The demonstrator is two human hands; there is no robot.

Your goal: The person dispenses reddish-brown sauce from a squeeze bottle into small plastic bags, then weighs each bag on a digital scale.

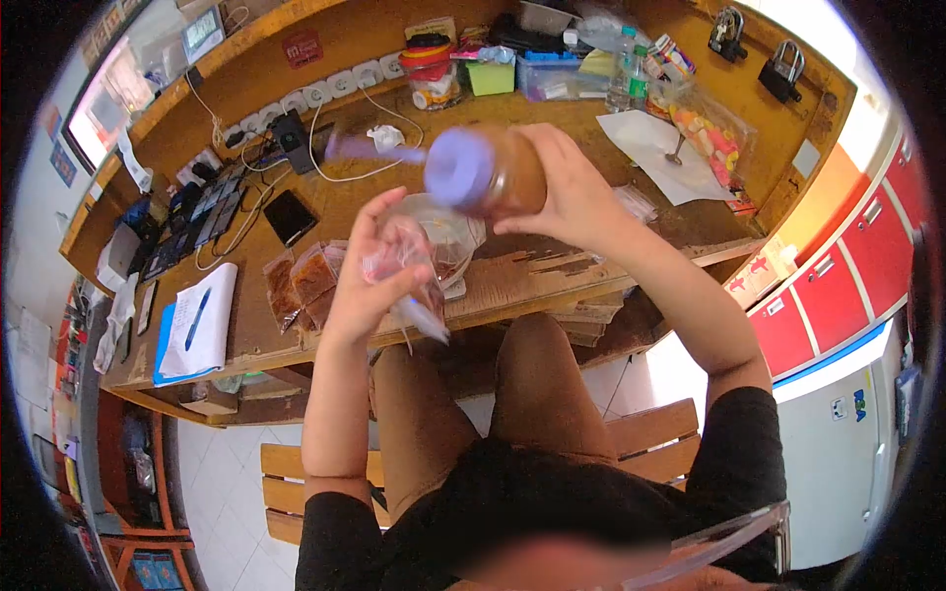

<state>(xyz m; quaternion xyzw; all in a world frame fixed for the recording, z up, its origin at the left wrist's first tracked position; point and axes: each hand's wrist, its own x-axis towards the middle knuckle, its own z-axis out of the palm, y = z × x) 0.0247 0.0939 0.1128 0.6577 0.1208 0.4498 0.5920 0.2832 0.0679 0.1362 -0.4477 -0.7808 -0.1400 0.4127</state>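
Observation:
My right hand [572, 197] is wrapped round a clear jar [517, 175] with brownish contents and a purple top. The jar lies tilted nearly on its side, its top toward the left; a blurred purple strip [370, 150] extends from there. Lower and to the left, my left hand [370, 281] grips a small clear plastic bag [426, 307], whose contents I cannot make out well. Behind the bag stands a translucent round tub [463, 236], partly hidden by my left hand. Flat packets of reddish-brown stuff [313, 284] lie on the desk beside my left wrist.
On the wooden desk [532, 276] lie a notebook with a pen [200, 320], a black phone [290, 218] and several more phones at left. White paper with a spoon [670, 158] lies at right. Containers and bottles [623, 74] line the back.

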